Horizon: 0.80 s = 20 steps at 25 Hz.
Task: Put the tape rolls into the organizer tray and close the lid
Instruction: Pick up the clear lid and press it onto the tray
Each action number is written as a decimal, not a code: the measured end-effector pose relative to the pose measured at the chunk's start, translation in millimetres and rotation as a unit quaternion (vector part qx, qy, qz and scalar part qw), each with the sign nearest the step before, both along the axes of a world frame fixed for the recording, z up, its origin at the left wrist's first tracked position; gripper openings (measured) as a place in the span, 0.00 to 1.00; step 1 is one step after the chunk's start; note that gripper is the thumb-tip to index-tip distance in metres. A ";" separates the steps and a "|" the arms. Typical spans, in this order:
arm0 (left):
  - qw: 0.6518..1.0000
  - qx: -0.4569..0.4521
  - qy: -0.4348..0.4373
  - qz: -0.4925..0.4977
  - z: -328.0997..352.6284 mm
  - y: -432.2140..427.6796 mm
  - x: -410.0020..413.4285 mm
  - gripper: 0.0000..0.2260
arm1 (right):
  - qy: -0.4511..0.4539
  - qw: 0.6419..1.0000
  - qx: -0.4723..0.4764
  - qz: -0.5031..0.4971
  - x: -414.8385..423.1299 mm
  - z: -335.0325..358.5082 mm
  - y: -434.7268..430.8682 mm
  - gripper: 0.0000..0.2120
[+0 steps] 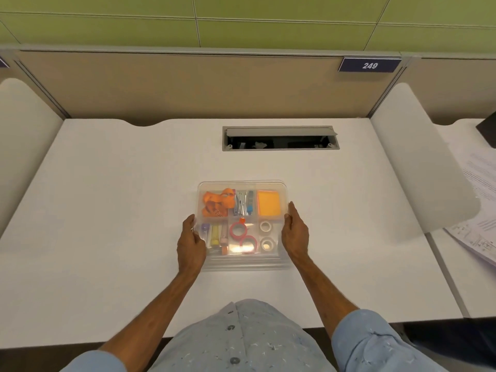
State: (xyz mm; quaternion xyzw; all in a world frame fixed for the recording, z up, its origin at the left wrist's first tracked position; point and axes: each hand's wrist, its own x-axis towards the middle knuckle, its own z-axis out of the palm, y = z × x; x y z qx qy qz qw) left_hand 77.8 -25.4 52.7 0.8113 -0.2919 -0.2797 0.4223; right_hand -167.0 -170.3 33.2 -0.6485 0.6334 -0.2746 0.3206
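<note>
A clear plastic organizer tray [243,264] sits on the white desk, with its clear lid [241,185] lying over it. Through the lid I see two red tape rolls [237,230] [249,244] in the middle front compartment and two white tape rolls [265,226] [267,244] in the right front compartment. My left hand [191,244] holds the tray's left side, fingers on the lid edge. My right hand [294,232] presses against the right side, fingers on the lid edge.
Other compartments hold an orange strap [216,202], a stapler and clips [243,202], orange sticky notes [269,204] and markers [214,234]. An open cable hatch [280,138] lies behind. Papers [480,210] lie past the right divider.
</note>
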 end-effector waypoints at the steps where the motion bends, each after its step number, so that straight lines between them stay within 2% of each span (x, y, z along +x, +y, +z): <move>1: 1.000 -0.002 0.001 0.001 -0.9 0.1 -1.7 0.23 | 0.001 1.000 -0.002 -0.002 -0.5 -1.2 -2.3 0.21; 6: 1.000 -0.008 0.006 -0.005 -16.2 5.7 -6.7 0.26 | -0.021 1.000 0.001 -0.009 -1.2 -9.7 -7.1 0.20; 10: 1.000 -0.002 0.016 0.008 -10.7 1.0 -6.5 0.26 | 0.004 0.999 0.006 -0.035 3.4 -7.8 -11.1 0.20; 14: 1.000 -0.014 -0.011 -0.018 -29.9 5.9 -1.4 0.26 | -0.039 0.999 -0.016 -0.015 1.7 -6.1 -4.0 0.18; 17: 0.999 -0.019 -0.043 -0.027 -38.7 9.5 -7.2 0.31 | -0.056 0.998 -0.005 -0.005 1.9 -5.2 -0.3 0.18; 20: 0.997 -0.031 -0.073 -0.017 -43.8 11.9 -14.5 0.34 | -0.038 0.999 -0.005 -0.001 1.6 -0.1 -2.5 0.23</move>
